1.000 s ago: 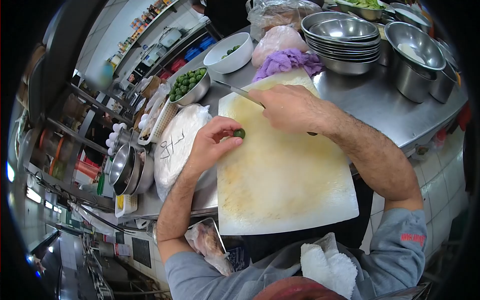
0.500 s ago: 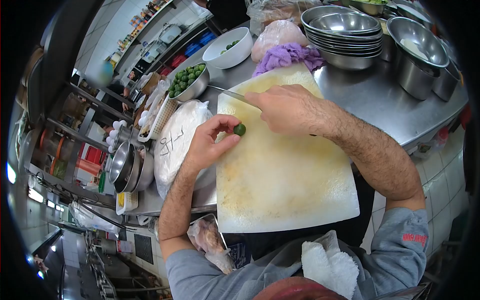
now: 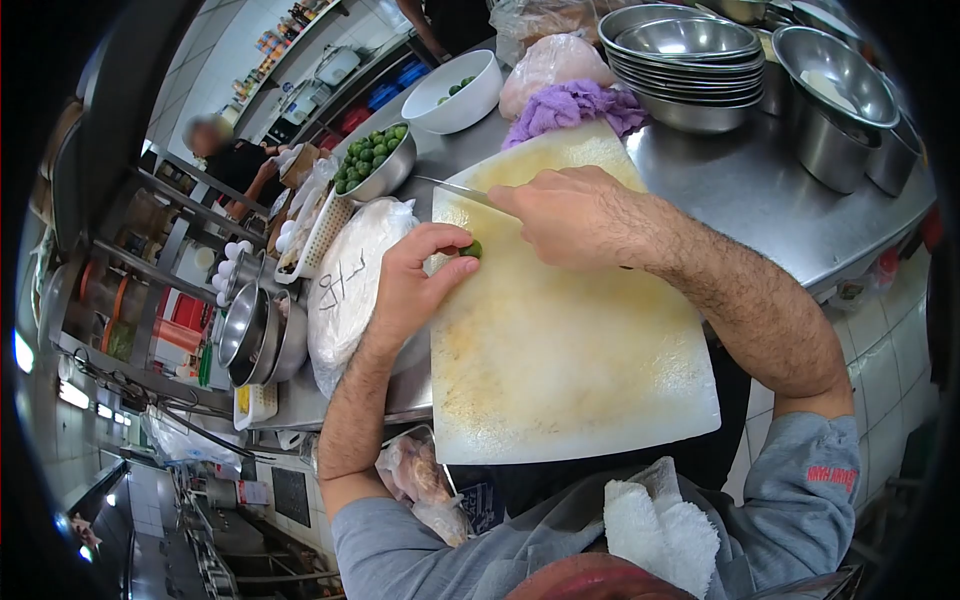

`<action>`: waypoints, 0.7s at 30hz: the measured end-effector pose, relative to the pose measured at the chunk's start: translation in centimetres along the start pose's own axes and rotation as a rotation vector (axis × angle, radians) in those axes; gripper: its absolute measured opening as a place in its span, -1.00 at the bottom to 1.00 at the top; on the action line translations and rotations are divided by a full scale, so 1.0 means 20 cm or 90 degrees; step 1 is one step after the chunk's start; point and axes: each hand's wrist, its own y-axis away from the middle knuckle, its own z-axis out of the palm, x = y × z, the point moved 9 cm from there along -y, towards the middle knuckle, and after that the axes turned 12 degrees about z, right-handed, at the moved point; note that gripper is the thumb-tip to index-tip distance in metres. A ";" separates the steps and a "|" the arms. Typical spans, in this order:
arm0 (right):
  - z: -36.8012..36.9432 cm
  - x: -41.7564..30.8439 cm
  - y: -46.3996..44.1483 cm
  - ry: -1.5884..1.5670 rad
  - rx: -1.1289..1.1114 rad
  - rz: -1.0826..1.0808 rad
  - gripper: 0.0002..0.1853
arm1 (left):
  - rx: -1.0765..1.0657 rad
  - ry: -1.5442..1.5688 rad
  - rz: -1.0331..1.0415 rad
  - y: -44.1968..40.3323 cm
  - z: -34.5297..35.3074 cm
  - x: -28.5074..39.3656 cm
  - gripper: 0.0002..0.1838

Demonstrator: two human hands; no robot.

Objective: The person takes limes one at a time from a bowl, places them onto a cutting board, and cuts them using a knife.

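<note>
My left hand (image 3: pixel 425 275) pinches a small green lime (image 3: pixel 473 250) between thumb and forefinger, at the left part of a stained white cutting board (image 3: pixel 570 370). In my right hand (image 3: pixel 575 215) is a knife (image 3: pixel 455 188), its handle wrapped by my fingers and its blade pointing left over the board's upper left edge. The blade is apart from the lime. Beyond the knife tip stands a metal bowl (image 3: pixel 391 178) heaped with whole green limes (image 3: pixel 366 158). Behind it, a white bowl (image 3: pixel 420 108) holds several green pieces.
A purple cloth (image 3: pixel 575 112) lies at the board's far edge, beside a stack of metal bowls (image 3: pixel 690 85). A marked white plastic bag (image 3: pixel 350 290) sits left of the board. More metal bowls (image 3: pixel 265 335) stand farther left. Another person (image 3: pixel 235 165) is in the background.
The lime and my left fingers have shifted slightly left and up, and less of the lime shows. My right hand and knife are nearly unmoved. A person has come into view at the left.
</note>
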 end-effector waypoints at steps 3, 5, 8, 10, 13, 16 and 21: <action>0.00 0.00 0.01 0.000 -0.007 0.003 -0.66 | 0.013 -0.050 -0.013 0.01 -0.02 -0.01 -0.67; -0.02 -0.01 0.01 -0.005 0.003 0.000 -0.76 | 0.034 -0.031 -0.040 0.02 -0.03 -0.05 -0.68; -0.01 -0.01 0.01 -0.007 -0.012 0.010 -0.76 | 0.037 -0.032 -0.051 0.02 -0.07 -0.09 -0.70; 0.01 -0.01 0.01 0.022 -0.027 0.003 -0.54 | 0.024 -0.049 -0.008 0.02 -0.07 -0.08 -0.69; 0.01 -0.02 0.01 0.023 -0.024 0.000 -0.55 | 0.058 -0.066 -0.072 0.02 -0.07 -0.09 -0.71; 0.02 -0.03 0.01 0.017 -0.039 -0.006 -0.54 | 0.107 -0.140 -0.016 0.01 -0.08 -0.05 -0.76; 0.04 -0.06 0.04 0.016 -0.067 -0.011 -0.54 | 0.116 -0.251 0.001 -0.01 -0.08 0.04 -0.81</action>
